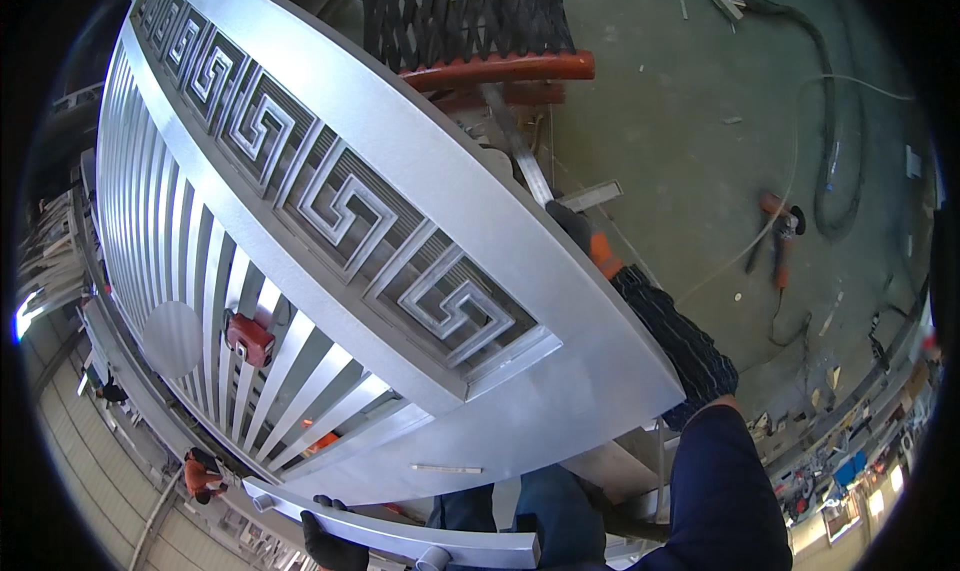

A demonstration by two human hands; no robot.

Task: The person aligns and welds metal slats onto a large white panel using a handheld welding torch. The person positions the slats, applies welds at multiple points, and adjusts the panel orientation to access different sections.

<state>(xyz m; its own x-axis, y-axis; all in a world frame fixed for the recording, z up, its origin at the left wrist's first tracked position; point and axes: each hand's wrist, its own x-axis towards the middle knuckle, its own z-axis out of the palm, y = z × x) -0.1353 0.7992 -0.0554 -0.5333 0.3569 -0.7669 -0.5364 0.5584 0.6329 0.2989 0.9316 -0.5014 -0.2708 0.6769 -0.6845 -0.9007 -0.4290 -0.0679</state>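
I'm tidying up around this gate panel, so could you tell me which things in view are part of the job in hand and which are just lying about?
In hand:
- silver gate panel, gripped at its right edge by the gloved right hand
- silver metal bar, held by the gloved left hand

Lying about:
- angle grinder on the floor
- hose
- orange rack behind the panel

floor (680, 101): grey concrete, dusty | on it: orange angle grinder (780, 233) at right, its cord trailing beside it | dark hose (835, 121) looping near the far right edge | pale cable (790, 186) curving past the grinder | small scraps (732, 120) scattered about | metal strip (590, 195) lying by the gate panel's (400, 231) edge
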